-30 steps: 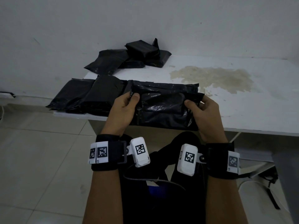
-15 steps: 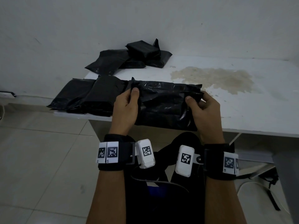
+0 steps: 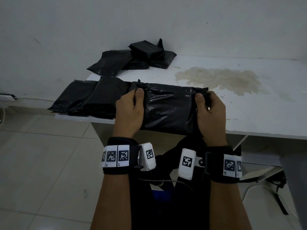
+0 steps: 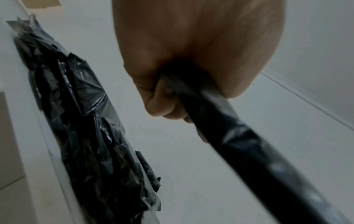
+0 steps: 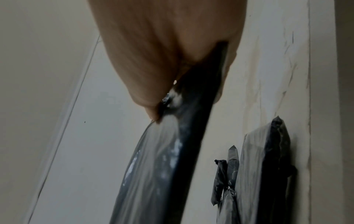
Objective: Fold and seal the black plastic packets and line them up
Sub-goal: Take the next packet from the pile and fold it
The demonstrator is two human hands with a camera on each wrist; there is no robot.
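A black plastic packet [image 3: 167,108] hangs over the near edge of the white table [image 3: 259,117], held up between both hands. My left hand [image 3: 131,107] pinches its top left corner, thumb on the near face. My right hand [image 3: 209,110] pinches the top right corner the same way. The left wrist view shows my left hand's fingers [image 4: 162,100] curled round the packet's edge [image 4: 249,148]. In the right wrist view the packet [image 5: 172,151] runs out of my right hand [image 5: 164,60], blurred. Two black packets [image 3: 86,97] lie side by side at the table's left end.
A loose pile of black packets [image 3: 132,60] lies at the back left against the white wall. A brownish stain [image 3: 219,78] marks the middle of the table. Tiled floor [image 3: 41,163] is below on the left; a black strap and cable [image 3: 279,193] hang under the table at right.
Both hands have risen and slid to the packet's top corners, lifting its upper edge and stretching it wider and flatter.
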